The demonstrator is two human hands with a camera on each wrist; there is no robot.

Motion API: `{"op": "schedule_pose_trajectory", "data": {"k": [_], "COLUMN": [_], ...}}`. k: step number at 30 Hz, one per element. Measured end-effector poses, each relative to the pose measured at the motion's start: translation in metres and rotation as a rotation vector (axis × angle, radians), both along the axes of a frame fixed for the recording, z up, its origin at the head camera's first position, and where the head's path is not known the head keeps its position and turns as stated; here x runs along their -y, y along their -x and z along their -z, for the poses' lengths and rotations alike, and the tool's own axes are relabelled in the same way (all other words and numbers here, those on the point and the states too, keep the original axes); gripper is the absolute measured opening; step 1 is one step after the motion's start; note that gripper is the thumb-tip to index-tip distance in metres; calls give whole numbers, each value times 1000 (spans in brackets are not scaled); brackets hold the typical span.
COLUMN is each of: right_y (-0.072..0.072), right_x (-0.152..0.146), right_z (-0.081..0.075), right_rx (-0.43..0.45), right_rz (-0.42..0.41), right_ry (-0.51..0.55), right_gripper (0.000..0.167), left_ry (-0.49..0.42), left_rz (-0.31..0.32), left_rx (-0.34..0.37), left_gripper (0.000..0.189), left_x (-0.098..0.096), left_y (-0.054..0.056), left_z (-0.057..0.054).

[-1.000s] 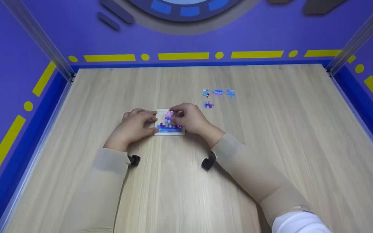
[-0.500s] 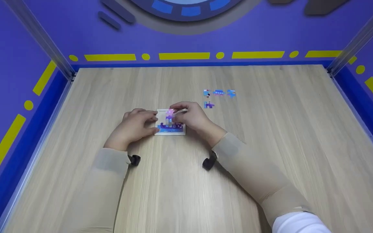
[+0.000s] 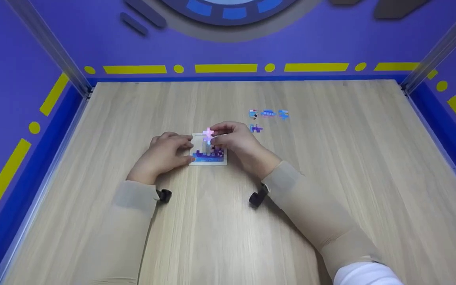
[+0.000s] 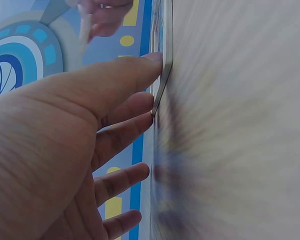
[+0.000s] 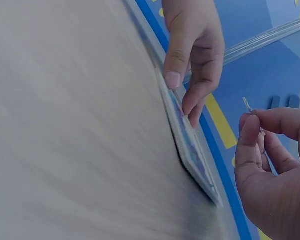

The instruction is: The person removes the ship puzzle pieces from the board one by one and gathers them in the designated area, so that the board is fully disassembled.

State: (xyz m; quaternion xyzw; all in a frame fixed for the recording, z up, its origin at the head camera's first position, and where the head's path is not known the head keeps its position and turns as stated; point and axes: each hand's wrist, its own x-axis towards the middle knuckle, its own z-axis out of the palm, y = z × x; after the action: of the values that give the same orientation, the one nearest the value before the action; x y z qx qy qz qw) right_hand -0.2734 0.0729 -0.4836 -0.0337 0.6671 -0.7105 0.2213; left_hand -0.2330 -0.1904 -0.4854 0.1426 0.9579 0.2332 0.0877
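Note:
In the head view, my right hand (image 3: 239, 144) pinches a pink and purple jigsaw puzzle piece (image 3: 208, 134) between thumb and fingertips, above the puzzle tray. The right wrist view shows that jigsaw puzzle piece (image 5: 247, 104) almost edge-on, raised off the tray (image 5: 176, 135). My left hand (image 3: 164, 155) rests at the left edge of the white-framed puzzle tray (image 3: 208, 164). Its thumb and fingertips touch the frame, with the fingers fairly straight in the left wrist view. Joined blue and purple pieces (image 3: 207, 157) with a boat picture fill the tray's near part; its far left part shows white.
Several loose jigsaw puzzle pieces (image 3: 268, 113) lie on the wooden table (image 3: 331, 130), behind and to the right of the tray. One purple piece (image 3: 256, 128) sits nearest the right hand. Blue panels (image 3: 228, 51) enclose the table's back and sides.
My right hand has lifted the pink and purple puzzle piece up from the tray and slightly away from me. The left hand has stayed at the tray's left edge.

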Motion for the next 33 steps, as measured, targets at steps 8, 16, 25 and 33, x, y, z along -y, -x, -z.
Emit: {"op": "schedule_pose_trajectory", "data": {"k": [8, 16, 25, 33], "right_y": [2, 7, 18, 28], "right_x": [-17, -52, -98, -126], "right_z": [-9, -11, -25, -34], "right_rx": [-16, 25, -46, -49], "right_rz": [-20, 37, 10, 77], "right_ry": [91, 59, 39, 52], "right_gripper": [35, 35, 32, 30], "left_ry": [-11, -28, -41, -27], "left_rz": [-1, 4, 5, 12], "left_rx": [-2, -7, -2, -15], "left_gripper": [48, 49, 48, 49], "left_x": [-1, 2, 3, 3], "left_y": [0, -1, 0, 1], "left_z": [-1, 0, -1, 1]}}
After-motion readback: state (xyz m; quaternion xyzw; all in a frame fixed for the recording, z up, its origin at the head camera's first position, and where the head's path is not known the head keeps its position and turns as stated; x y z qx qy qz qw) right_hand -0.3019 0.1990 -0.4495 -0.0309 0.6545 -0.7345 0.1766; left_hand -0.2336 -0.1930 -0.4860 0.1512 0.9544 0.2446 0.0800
